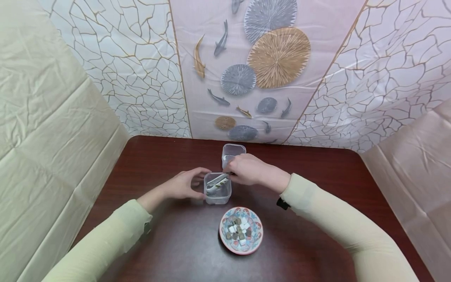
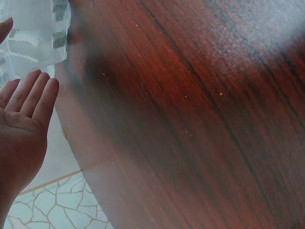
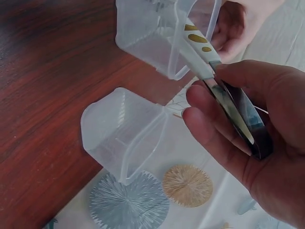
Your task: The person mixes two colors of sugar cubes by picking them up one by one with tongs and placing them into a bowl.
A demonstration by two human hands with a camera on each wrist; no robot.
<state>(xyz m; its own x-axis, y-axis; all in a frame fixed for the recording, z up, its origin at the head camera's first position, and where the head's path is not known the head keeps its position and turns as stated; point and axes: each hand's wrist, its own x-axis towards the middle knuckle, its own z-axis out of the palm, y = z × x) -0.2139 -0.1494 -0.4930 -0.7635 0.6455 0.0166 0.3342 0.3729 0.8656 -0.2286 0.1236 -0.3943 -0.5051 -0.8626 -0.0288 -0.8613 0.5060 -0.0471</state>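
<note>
While the right hand (image 1: 246, 169) pinches the handle end of a pair of metal tongs (image 1: 216, 183), its fingers and thumb are curled together around the two arms, as the right wrist view shows plainly. The tongs' white tips, marked with gold spots, reach down into the near clear plastic container (image 1: 217, 194), which stands on the dark red wooden table (image 1: 169, 243) between the two hands. On that container's left side rests the left hand (image 1: 183, 185); in the head view its fingers lie against the container's wall, and in the left wrist view they are straight and side by side, with the palm open toward the plastic. Whether the thumb presses the container's far side I cannot tell.

A second clear plastic container (image 1: 232, 151) stands just behind the first, near the table's far edge and partly hidden by the right hand. Nearer the person, just in front of the first container, sits a small patterned bowl (image 1: 224, 234) with a red rim, holding a heap of small white and dark cubes (image 1: 239, 231). Both arms wear pale green sleeves (image 1: 116, 235). Behind the table hangs a backdrop printed with fish and round leaf shapes (image 1: 278, 56).
</note>
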